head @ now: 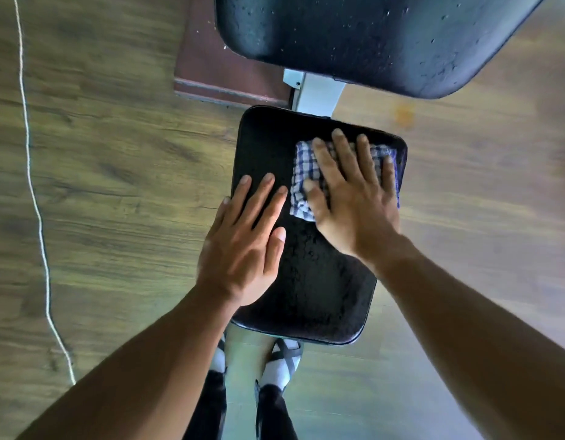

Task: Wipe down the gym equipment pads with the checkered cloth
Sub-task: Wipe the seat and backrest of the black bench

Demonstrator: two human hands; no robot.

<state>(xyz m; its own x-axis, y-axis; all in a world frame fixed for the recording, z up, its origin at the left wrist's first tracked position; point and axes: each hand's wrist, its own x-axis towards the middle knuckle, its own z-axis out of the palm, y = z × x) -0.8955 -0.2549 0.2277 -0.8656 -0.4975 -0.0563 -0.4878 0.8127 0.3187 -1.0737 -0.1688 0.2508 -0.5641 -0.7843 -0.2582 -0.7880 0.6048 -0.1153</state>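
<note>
A black seat pad (319,290) lies below me, its surface speckled with droplets. On its far right corner sits the folded blue-and-white checkered cloth (302,173). My right hand (351,195) presses flat on the cloth with fingers spread and straight. My left hand (246,236) rests flat on the pad's left side, fingers straight, holding nothing. A larger black back pad (370,36) with water drops fills the top of the view.
A white metal frame bar (316,93) joins the two pads. A dark red mat (211,68) lies on the wooden floor at upper left. A white cord (37,198) runs down the floor on the left. My feet (281,360) stand under the seat pad.
</note>
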